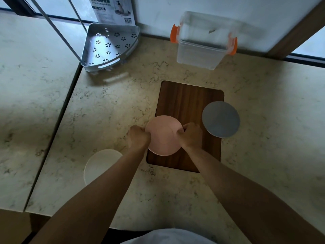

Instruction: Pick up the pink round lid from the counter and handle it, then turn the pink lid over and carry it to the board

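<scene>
A pink round plate (pixel 164 135) lies over the near left corner of a dark wooden cutting board (pixel 186 103). My left hand (pixel 138 138) grips the plate's left rim with curled fingers. My right hand (pixel 190 135) grips its right rim the same way. A grey round plate (pixel 221 119) rests on the board's right edge, just right of my right hand. A white bowl (pixel 100 164) stands on the counter under my left forearm, partly hidden by it.
A clear plastic box (pixel 200 50) with orange latches stands at the back by the wall. A grey perforated corner shelf (pixel 109 44) sits at the back left. A seam (pixel 58 124) splits the marble counter (pixel 272 138) on the left.
</scene>
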Motion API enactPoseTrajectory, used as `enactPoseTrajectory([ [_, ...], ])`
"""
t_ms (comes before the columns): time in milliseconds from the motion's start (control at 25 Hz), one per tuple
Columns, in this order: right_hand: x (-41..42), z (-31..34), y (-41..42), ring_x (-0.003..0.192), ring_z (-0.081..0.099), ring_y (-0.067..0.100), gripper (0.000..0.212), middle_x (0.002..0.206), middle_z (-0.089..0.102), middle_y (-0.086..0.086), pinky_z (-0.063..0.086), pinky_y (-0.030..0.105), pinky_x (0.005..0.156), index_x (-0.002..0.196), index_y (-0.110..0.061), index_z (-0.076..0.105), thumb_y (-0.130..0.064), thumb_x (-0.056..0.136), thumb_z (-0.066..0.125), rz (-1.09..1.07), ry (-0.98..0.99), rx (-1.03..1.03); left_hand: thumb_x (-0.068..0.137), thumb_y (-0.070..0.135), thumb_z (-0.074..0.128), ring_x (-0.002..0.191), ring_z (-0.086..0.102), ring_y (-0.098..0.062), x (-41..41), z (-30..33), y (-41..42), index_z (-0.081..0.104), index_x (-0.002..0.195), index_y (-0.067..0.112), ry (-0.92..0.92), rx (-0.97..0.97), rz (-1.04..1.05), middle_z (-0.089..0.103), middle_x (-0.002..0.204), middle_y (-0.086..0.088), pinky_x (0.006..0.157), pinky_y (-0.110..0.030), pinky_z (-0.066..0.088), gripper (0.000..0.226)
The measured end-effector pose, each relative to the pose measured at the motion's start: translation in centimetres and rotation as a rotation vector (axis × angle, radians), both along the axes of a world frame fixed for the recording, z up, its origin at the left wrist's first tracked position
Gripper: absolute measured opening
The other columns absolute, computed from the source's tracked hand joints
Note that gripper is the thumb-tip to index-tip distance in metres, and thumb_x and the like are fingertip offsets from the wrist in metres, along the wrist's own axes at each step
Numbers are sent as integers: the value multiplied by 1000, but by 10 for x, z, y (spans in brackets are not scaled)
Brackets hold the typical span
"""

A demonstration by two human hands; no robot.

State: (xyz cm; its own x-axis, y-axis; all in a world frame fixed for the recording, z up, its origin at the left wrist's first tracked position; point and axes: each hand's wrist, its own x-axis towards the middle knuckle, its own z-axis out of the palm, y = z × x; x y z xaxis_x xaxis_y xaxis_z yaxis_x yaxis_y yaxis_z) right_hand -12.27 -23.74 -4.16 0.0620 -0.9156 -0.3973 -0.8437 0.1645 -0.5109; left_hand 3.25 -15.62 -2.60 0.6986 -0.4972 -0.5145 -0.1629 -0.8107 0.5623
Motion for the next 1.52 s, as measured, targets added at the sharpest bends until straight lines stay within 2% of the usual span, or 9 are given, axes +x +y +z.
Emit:
enactPoseTrajectory([
  [120,0,6,2,64,57,6,8,87,65,-1,42,18,50,87,-22,58,-25,89,65,9,-60,39,67,4,60,55,62,-24,2,6,7,65,58,7,70,-28,83,64,58,-5,51,-25,44,11],
  [240,0,13,6,56,55,4,18,75,66,-3,39,18,48,75,-22,66,-23,92,60,85,-100,45,68,2,61,57,63,-25,6,10,21,68,61,4,106,-51,151,65,60,-8,51,-29,48,10],
  [320,3,19,13,62,63,12,22,74,69,2,45,28,48,84,-11,74,-22,94,57,159,-106,73,67,1,61,60,63,-25,12,14,34,70,66,2,125,-81,172,64,63,-8,56,-32,50,9],
  [400,9,23,22,72,68,21,23,79,72,9,54,39,62,89,-7,75,-22,93,58,176,-140,85,65,1,63,71,68,-25,21,18,49,75,76,8,169,-120,216,70,73,-6,69,-38,59,18],
  [520,31,27,42,73,65,12,17,86,73,-1,53,29,61,96,-14,75,-24,92,62,232,-204,100,62,3,63,78,71,-27,39,26,85,78,83,11,171,-147,307,75,80,-8,76,-47,61,27],
  [840,103,16,116,74,65,17,16,87,76,4,52,27,69,89,-12,77,-22,87,65,402,-187,164,58,9,63,83,71,-31,87,25,189,79,86,13,107,-68,529,76,82,-12,81,-46,60,33],
  [1160,123,8,152,79,66,17,17,82,73,-2,39,18,57,95,-18,77,-19,88,62,486,-106,145,64,5,65,80,69,-19,101,14,227,77,73,20,80,-53,518,71,70,4,77,-35,59,21],
  [1360,123,6,161,89,66,20,22,100,75,5,46,22,73,104,-11,75,-20,90,60,511,-64,94,67,7,61,80,67,-18,99,8,233,77,82,18,39,-59,451,70,72,3,78,-32,57,25],
  [1520,123,8,164,91,65,22,24,103,74,9,43,22,72,107,-9,73,-19,91,60,481,-68,75,67,7,59,77,65,-15,101,9,234,77,84,17,29,-77,423,71,74,3,73,-29,55,26],
])
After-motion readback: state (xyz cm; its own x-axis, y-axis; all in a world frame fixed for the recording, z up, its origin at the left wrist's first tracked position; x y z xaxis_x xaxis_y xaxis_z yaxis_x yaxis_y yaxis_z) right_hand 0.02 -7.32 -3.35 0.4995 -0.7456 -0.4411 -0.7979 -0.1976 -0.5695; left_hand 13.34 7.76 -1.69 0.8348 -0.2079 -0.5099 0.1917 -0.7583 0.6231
